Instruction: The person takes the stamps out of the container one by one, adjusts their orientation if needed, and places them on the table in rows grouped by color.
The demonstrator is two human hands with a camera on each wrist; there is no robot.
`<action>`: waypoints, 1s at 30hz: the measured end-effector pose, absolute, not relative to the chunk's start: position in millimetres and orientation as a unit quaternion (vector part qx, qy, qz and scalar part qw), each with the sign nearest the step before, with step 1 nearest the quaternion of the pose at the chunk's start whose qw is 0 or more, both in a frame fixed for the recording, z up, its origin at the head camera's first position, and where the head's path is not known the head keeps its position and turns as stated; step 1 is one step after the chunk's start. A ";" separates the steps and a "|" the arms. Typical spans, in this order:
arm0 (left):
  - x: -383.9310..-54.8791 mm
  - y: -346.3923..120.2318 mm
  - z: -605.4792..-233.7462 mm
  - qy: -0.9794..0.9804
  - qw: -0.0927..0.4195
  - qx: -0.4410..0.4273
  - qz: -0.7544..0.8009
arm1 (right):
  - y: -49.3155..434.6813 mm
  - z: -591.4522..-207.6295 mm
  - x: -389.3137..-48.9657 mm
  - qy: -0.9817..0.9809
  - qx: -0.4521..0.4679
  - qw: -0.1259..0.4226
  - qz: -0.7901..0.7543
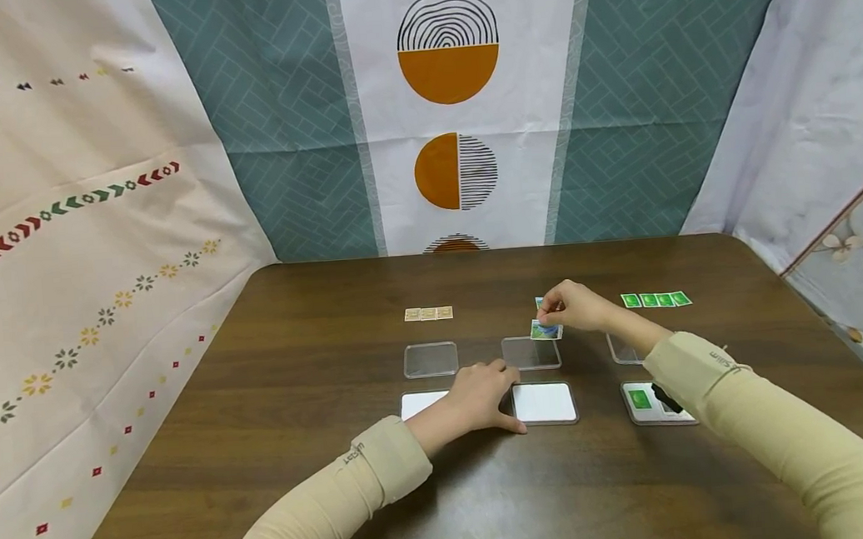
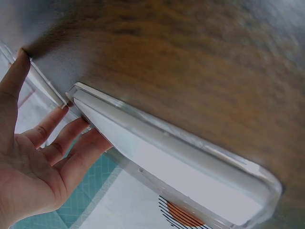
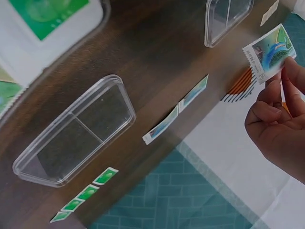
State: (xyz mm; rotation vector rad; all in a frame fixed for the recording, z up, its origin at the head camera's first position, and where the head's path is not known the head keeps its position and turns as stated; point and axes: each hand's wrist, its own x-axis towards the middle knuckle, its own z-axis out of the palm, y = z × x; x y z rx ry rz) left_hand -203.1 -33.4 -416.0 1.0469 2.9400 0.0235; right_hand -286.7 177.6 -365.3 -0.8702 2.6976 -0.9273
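My right hand (image 1: 573, 305) pinches a blue-and-green landscape postage stamp (image 3: 274, 50) between thumb and fingertips, above the middle clear lid (image 1: 531, 353). Just behind it, two similar stamps (image 3: 162, 126) lie in a row on the table, mostly covered by the hand in the head view. With thumb and index finger spread across its left end, my left hand (image 1: 481, 395) holds the middle clear case with a white insert (image 1: 544, 402). In the left wrist view, the other fingers of that hand (image 2: 38, 167) lie by the left white-filled case (image 2: 176, 167).
Three tan stamps (image 1: 429, 313) lie at the back left, several green stamps (image 1: 657, 300) at the back right. Clear lids stand left (image 1: 431, 360) and right (image 1: 621, 350). Under my right forearm is a case (image 1: 660, 420) holding a green stamp (image 1: 639, 398). Curtains surround the wooden table (image 1: 314, 311).
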 end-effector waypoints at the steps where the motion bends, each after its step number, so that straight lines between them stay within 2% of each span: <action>1: -203.1 -33.3 -416.3 0.942 0.011 0.336 0.007 | 176.9 -365.0 -288.4 0.903 -0.287 0.079 -0.309; 14: -204.0 -33.6 -417.4 0.943 0.015 0.333 0.008 | 171.8 -365.1 -319.6 0.903 -0.312 0.075 -0.285; 30: -202.8 -33.2 -413.8 0.943 0.023 0.333 0.002 | 157.8 -369.4 -355.8 0.910 -0.332 0.110 -0.225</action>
